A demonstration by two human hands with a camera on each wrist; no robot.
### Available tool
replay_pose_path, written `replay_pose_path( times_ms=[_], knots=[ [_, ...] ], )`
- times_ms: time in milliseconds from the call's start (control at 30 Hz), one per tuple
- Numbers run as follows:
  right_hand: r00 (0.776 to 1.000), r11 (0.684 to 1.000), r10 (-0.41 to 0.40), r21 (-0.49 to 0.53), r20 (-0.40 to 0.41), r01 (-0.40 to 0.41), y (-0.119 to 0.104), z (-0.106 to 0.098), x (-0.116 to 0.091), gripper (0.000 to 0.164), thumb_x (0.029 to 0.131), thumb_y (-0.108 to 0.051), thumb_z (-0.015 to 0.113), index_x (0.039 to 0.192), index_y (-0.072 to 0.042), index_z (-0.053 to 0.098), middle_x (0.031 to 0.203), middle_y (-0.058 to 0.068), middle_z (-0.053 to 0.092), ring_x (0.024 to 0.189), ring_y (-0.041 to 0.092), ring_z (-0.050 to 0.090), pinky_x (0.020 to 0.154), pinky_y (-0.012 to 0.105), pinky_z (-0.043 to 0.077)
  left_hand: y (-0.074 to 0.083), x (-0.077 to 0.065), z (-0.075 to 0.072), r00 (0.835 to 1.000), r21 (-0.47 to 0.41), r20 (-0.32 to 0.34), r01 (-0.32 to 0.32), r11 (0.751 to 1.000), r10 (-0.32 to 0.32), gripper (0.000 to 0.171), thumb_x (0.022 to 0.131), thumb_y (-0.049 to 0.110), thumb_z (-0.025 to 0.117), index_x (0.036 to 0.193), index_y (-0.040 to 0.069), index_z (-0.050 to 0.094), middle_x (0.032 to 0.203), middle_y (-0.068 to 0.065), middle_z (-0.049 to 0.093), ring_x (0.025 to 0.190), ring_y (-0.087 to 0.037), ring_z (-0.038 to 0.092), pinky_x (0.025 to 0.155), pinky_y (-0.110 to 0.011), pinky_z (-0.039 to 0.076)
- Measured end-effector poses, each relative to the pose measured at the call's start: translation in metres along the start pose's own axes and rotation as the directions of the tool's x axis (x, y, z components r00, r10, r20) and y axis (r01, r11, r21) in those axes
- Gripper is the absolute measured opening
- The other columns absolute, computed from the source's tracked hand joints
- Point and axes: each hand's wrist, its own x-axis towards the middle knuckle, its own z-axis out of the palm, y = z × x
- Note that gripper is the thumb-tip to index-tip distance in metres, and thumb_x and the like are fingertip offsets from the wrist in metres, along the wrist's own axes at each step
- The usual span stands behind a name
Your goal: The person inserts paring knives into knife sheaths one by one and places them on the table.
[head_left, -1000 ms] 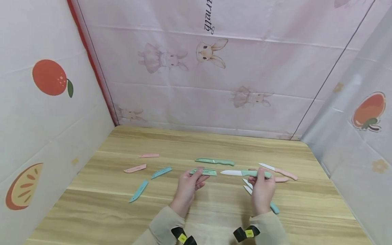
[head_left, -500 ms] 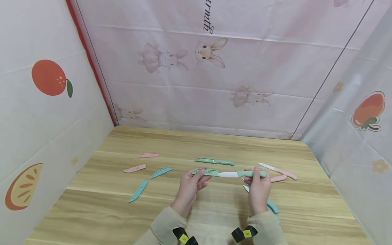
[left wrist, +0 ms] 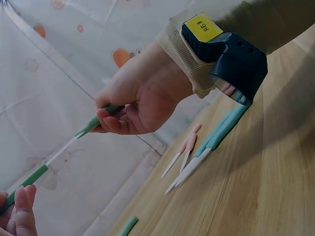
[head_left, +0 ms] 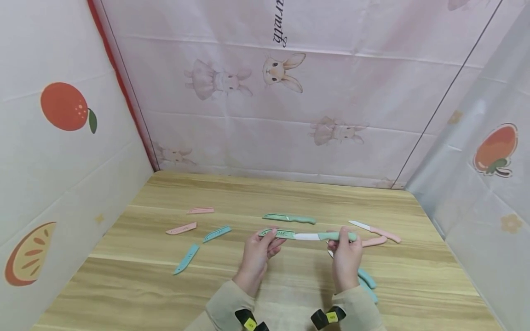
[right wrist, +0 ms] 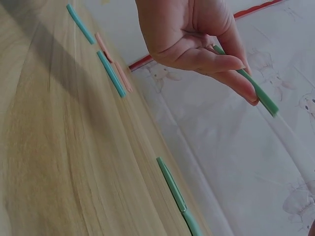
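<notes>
Held between thumb and fingers, a green knife sheath (head_left: 286,234) is in my left hand (head_left: 253,257), its mouth facing right. My right hand (head_left: 347,262) grips the green handle (head_left: 327,236) of a paring knife with a white blade (head_left: 307,236). The blade's tip end is at the sheath's mouth, and most of the blade still shows between sheath and handle. Both pieces are lifted above the table, roughly in one line, as the left wrist view confirms with the sheath (left wrist: 34,177) and blade (left wrist: 61,150).
Behind the hands lies a sheathed green knife (head_left: 301,219). Pink sheaths (head_left: 182,228) and blue sheaths (head_left: 186,259) lie on the left of the wooden table (head_left: 136,285). Pink-handled knives (head_left: 385,233) and blue-handled knives (head_left: 366,278) lie around the right hand.
My right hand has moved left with the green knife, bringing its blade from apart to the sheath's mouth. My left hand has shifted slightly right.
</notes>
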Motion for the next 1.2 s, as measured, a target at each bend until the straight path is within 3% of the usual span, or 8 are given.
replay_pose_path(
  times_ms=[367, 867, 1200],
  knots=[
    [0.997, 0.997, 0.066, -0.043, 0.031, -0.065, 0.002, 0.002, -0.001, 0.019, 0.101, -0.023, 0.038, 0.099, -0.005, 0.041, 0.073, -0.005, 0.066, 0.056, 0.004, 0.051, 0.052, 0.012, 0.049, -0.001, -0.001, 0.001, 0.999, -0.026, -0.047, 0.003, 1.0, -0.004, 0.03, 0.094, 0.012, 0.055, 0.113, -0.01, 0.054, 0.085, -0.009, 0.073, 0.074, -0.011, 0.068, 0.053, -0.011, 0.054],
    [0.996, 0.995, 0.079, -0.069, 0.033, -0.077, 0.005, 0.008, -0.002, 0.016, 0.101, -0.023, 0.039, 0.1, -0.007, 0.041, 0.079, 0.001, 0.064, 0.057, 0.004, 0.051, 0.053, 0.013, 0.05, -0.001, -0.002, -0.001, 0.995, -0.04, -0.095, -0.012, 0.999, 0.008, 0.031, 0.093, 0.014, 0.057, 0.112, -0.01, 0.054, 0.085, -0.008, 0.072, 0.074, -0.011, 0.068, 0.053, -0.011, 0.054],
    [0.994, 0.994, 0.096, -0.051, 0.042, -0.094, 0.008, 0.016, -0.005, 0.016, 0.102, -0.018, 0.038, 0.094, -0.004, 0.041, 0.068, -0.005, 0.058, 0.054, 0.004, 0.05, 0.05, 0.012, 0.049, -0.002, -0.003, 0.002, 0.996, -0.054, -0.091, -0.002, 0.999, -0.003, 0.034, 0.092, 0.013, 0.058, 0.114, -0.012, 0.053, 0.083, -0.006, 0.072, 0.073, -0.011, 0.068, 0.053, -0.011, 0.054]
  ],
)
